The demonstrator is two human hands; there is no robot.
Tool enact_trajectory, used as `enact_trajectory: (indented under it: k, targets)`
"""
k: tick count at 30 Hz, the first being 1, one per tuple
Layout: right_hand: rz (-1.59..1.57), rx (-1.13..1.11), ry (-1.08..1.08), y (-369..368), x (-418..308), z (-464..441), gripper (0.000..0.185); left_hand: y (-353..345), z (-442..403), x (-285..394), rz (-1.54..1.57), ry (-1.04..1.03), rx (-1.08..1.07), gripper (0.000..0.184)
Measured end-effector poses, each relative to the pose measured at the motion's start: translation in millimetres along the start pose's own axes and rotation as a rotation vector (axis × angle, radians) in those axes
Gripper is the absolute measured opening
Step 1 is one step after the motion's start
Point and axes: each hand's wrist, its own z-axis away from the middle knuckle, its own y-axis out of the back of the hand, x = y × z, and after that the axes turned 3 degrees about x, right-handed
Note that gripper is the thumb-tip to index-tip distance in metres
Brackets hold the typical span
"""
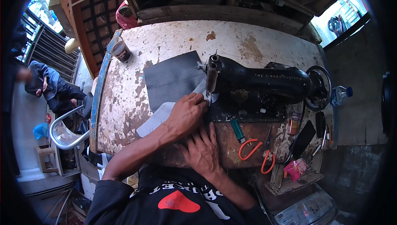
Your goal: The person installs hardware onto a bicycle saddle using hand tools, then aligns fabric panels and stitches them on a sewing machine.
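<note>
My left hand (188,111) has its fingers bent and closed on a light grey piece of material (156,118), close to the needle end of a black Singer sewing machine (264,78). My fingers hide the part of the piece that they grip. Nearer my body, my right hand (202,148) lies flat with fingers spread, on the worn table edge just below the left hand. A dark ribbed sheet (173,78) lies beyond the left hand and reaches up to the machine's head.
Right of my hands lie a green lighter (237,130), orange-handled scissors (250,149), a black phone-like slab (303,137) and a pink packet (295,168). A cup of dark liquid (120,51) stands far left. A bottle (340,94) is right. Another person (49,82) sits at left.
</note>
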Motion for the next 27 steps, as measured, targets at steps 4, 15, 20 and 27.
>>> enact_trajectory:
  k: [4,15,20,27]
  targets:
    - [-0.009,0.005,0.014,-4,0,-3,0.045,-4,-2,1,0.019,0.009,0.027,0.025]
    - [-0.083,0.046,0.017,-16,0,-7,0.05,-2,5,7,-0.078,0.005,0.003,0.029]
    - [-0.074,0.059,0.024,-18,0,-9,0.05,-2,6,4,-0.077,-0.013,-0.013,0.031]
    - [-0.062,0.024,0.044,-20,1,-10,0.052,-3,8,-2,-0.069,-0.071,0.045,0.031]
